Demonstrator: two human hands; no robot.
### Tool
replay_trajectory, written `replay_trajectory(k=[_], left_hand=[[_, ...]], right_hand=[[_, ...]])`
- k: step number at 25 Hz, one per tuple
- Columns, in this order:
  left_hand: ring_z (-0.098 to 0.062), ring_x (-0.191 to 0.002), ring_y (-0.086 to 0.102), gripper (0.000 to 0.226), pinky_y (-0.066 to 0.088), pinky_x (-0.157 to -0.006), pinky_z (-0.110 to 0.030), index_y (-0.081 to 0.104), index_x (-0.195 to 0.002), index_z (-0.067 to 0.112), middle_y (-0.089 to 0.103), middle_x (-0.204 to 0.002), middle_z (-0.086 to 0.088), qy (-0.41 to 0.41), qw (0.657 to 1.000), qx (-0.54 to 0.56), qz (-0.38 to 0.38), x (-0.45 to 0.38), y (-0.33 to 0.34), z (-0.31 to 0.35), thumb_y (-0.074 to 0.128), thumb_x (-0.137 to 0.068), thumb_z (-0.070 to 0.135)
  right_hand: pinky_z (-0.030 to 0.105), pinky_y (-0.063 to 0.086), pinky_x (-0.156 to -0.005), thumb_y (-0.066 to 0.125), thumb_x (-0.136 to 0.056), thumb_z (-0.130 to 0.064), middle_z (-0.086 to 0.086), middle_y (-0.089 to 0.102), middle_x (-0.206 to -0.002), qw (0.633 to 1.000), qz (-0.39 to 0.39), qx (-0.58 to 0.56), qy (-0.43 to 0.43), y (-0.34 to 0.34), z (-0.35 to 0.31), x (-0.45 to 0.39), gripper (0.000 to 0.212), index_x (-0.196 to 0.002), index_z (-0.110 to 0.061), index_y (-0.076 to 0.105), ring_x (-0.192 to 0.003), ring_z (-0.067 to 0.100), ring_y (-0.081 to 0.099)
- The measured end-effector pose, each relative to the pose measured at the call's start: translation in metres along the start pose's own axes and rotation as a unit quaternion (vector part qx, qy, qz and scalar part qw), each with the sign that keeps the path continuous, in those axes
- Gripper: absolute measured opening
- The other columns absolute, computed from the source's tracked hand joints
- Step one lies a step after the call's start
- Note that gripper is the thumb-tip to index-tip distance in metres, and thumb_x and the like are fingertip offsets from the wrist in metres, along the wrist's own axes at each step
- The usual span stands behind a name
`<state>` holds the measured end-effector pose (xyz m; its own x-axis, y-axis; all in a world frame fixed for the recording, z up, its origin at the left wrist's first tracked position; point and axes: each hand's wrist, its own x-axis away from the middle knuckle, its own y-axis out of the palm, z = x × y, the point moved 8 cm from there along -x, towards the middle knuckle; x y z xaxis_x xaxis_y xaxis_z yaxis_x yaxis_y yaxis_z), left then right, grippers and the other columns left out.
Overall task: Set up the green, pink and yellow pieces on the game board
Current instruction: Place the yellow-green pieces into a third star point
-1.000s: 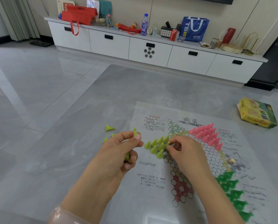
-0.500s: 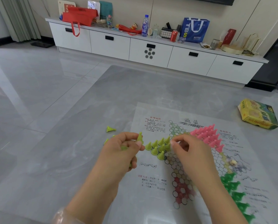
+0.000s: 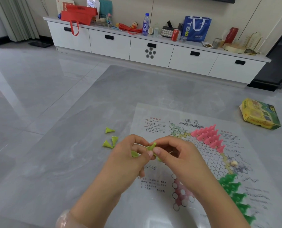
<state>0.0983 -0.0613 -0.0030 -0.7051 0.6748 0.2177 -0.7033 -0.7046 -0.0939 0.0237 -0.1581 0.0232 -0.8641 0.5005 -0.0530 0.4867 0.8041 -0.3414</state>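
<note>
A yellow-green piece (image 3: pixel 151 146) sits pinched between the two hands over the left part of the game board (image 3: pixel 194 162): the left hand (image 3: pixel 128 160) has its thumb and forefinger curled onto it from one side, and the right hand (image 3: pixel 174 155) has its fingertips closed on it from the other, so both grip the same cone at once. A second yellow-green piece (image 3: pixel 134 153) shows tucked in the left hand's curled fingers. Whatever stands on the board directly under the hands is hidden by them. Just left of the hands, off the board on the grey table (image 3: pixel 71 162), three loose yellow-green pieces (image 3: pixel 110 139) lie tipped on their sides, one a little apart from the other two. Farther out on the board, the pink pieces (image 3: pixel 208 137) stand packed in a triangle at the far right point, and the green pieces (image 3: pixel 234 193) stand in a row along the near right point. A small die (image 3: pixel 234 163) rests on the board between those two groups. A yellow and green box (image 3: pixel 260 114) lies on the table well apart to the right, and a clear bangle (image 3: pixel 64 218) circles the left wrist.
</note>
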Motion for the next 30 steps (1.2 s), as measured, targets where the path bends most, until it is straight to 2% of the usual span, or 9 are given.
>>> replay_trajectory(k=[2, 5, 9, 11, 13, 17, 21, 26, 30], left_hand=[[-0.005, -0.046, 0.053, 0.015, 0.044, -0.051, -0.019, 0.055, -0.089, 0.023, 0.062, -0.08, 0.002, -0.011, 0.999, 0.023, 0.024, -0.002, -0.001, -0.003, 0.055, -0.085, 0.008], [-0.012, -0.063, 0.057, 0.022, 0.05, -0.076, -0.031, 0.054, -0.086, 0.018, 0.057, -0.085, -0.001, -0.046, 0.994, 0.076, 0.065, -0.005, -0.007, -0.011, 0.044, -0.086, -0.002], [-0.013, -0.071, 0.063, 0.023, 0.05, -0.088, -0.031, 0.054, -0.088, 0.012, 0.061, -0.086, -0.003, -0.057, 0.991, 0.112, 0.048, -0.003, -0.006, -0.012, 0.04, -0.089, -0.006], [-0.01, -0.069, 0.067, 0.018, 0.053, -0.08, -0.023, 0.055, -0.09, 0.01, 0.064, -0.086, -0.003, -0.058, 0.99, 0.121, 0.032, -0.002, -0.005, -0.012, 0.041, -0.092, -0.001], [-0.006, -0.056, 0.065, 0.016, 0.054, -0.066, -0.018, 0.055, -0.09, 0.01, 0.066, -0.083, -0.003, -0.057, 0.991, 0.118, 0.026, -0.002, -0.004, -0.01, 0.042, -0.093, 0.004], [-0.005, -0.04, 0.046, 0.015, 0.038, -0.04, -0.015, 0.056, -0.09, 0.013, 0.066, -0.076, 0.001, -0.05, 0.994, 0.088, 0.041, -0.001, -0.008, -0.006, 0.042, -0.094, 0.012], [-0.007, -0.041, 0.037, 0.016, 0.03, -0.036, -0.013, 0.059, -0.09, 0.013, 0.062, -0.068, 0.003, -0.056, 0.993, 0.09, 0.059, 0.0, -0.012, -0.005, 0.043, -0.093, 0.013], [-0.012, -0.051, 0.037, 0.018, 0.029, -0.039, -0.016, 0.06, -0.088, 0.014, 0.059, -0.07, 0.001, -0.07, 0.989, 0.112, 0.063, 0.0, -0.012, -0.006, 0.042, -0.092, 0.013], [-0.012, -0.052, 0.039, 0.019, 0.03, -0.038, -0.017, 0.06, -0.086, 0.013, 0.055, -0.071, -0.001, -0.083, 0.984, 0.142, 0.073, -0.001, -0.012, -0.009, 0.042, -0.091, 0.011]], right_hand=[[0.015, 0.051, -0.067, 0.063, -0.081, -0.013, -0.005, 0.07, -0.074, 0.998, 0.064, 0.026, 0.007, -0.015, 0.004, -0.001, 0.015, -0.078, -0.027, 0.067, -0.067, 0.001, 0.063], [0.01, 0.046, -0.065, 0.061, -0.084, -0.018, -0.016, 0.063, -0.073, 0.97, 0.197, 0.142, 0.03, -0.05, 0.015, 0.002, 0.011, -0.08, -0.028, 0.062, -0.068, -0.002, 0.059], [0.012, 0.038, -0.059, 0.059, -0.085, -0.018, -0.013, 0.061, -0.074, 0.945, 0.173, 0.27, 0.061, -0.047, 0.032, 0.0, 0.006, -0.084, -0.022, 0.065, -0.069, -0.003, 0.055], [0.017, 0.037, -0.06, 0.06, -0.084, -0.021, -0.007, 0.064, -0.084, 0.939, 0.151, 0.301, 0.068, -0.041, 0.04, -0.003, 0.006, -0.084, -0.022, 0.066, -0.076, 0.007, 0.057], [0.016, 0.034, -0.06, 0.06, -0.083, -0.021, -0.005, 0.06, -0.089, 0.932, 0.146, 0.325, 0.072, -0.04, 0.044, -0.004, 0.006, -0.085, -0.022, 0.066, -0.081, 0.011, 0.055], [0.008, 0.025, -0.057, 0.06, -0.084, -0.022, -0.007, 0.052, -0.083, 0.921, 0.128, 0.362, 0.066, -0.036, 0.043, -0.005, 0.004, -0.082, -0.023, 0.063, -0.08, 0.01, 0.048], [0.013, 0.027, -0.057, 0.059, -0.084, -0.023, -0.007, 0.05, -0.083, 0.92, 0.115, 0.368, 0.069, -0.034, 0.041, -0.004, 0.004, -0.081, -0.022, 0.062, -0.081, 0.011, 0.046], [0.02, 0.03, -0.06, 0.06, -0.083, -0.025, -0.006, 0.053, -0.086, 0.922, 0.112, 0.365, 0.07, -0.032, 0.041, -0.005, 0.004, -0.081, -0.023, 0.062, -0.082, 0.012, 0.048], [0.013, 0.029, -0.058, 0.06, -0.084, -0.025, -0.006, 0.053, -0.087, 0.922, 0.111, 0.364, 0.069, -0.032, 0.041, -0.004, 0.004, -0.083, -0.022, 0.063, -0.084, 0.011, 0.048]])
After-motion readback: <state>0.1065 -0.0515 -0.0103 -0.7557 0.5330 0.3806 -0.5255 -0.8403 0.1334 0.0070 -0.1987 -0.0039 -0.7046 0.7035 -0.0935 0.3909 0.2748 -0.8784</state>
